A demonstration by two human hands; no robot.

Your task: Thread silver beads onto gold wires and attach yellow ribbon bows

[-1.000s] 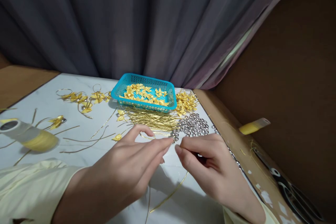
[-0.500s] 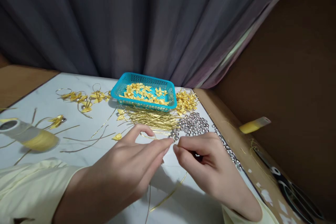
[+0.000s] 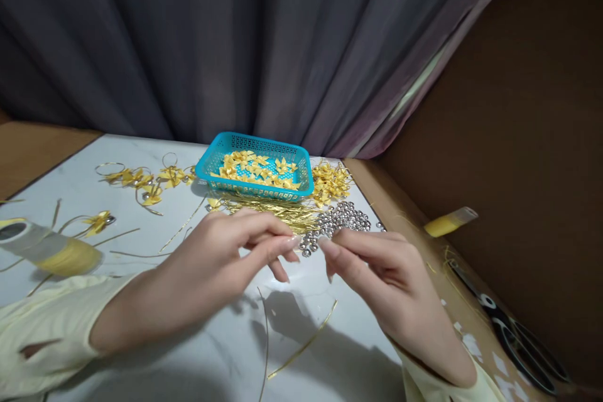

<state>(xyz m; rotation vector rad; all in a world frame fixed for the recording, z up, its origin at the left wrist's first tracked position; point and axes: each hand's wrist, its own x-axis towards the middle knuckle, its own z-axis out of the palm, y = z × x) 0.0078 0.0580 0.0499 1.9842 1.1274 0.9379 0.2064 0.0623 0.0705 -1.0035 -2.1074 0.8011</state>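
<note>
My left hand [image 3: 235, 254] reaches in from the left, thumb and forefinger pinched together at the tips. Facing it, my right hand [image 3: 391, 279] is also closed in a pinch, a small gap from the left fingertips. Whatever sits between either pair of fingertips is too small or hidden to make out. Just beyond the fingertips lies a pile of silver beads [image 3: 346, 217]. A bundle of gold twist ties [image 3: 292, 217] lies behind my left hand, partly covered by it. Below the hands, a loose gold tie [image 3: 304, 348] rests on the white tabletop [image 3: 226, 367].
A blue basket [image 3: 254, 191] holds yellow ribbon flowers, with more ribbon flowers [image 3: 330, 182] heaped beside it. Several flowers with wire loops [image 3: 151, 185] lie at left. A thread spool [image 3: 66, 251] lies nearer. Scissors [image 3: 513, 333] and a yellow tube [image 3: 450, 223] are at right.
My hands have drawn slightly apart, and the left has turned so its thumb shows along the forefinger. A yellow petal seen before near my left hand is now covered.
</note>
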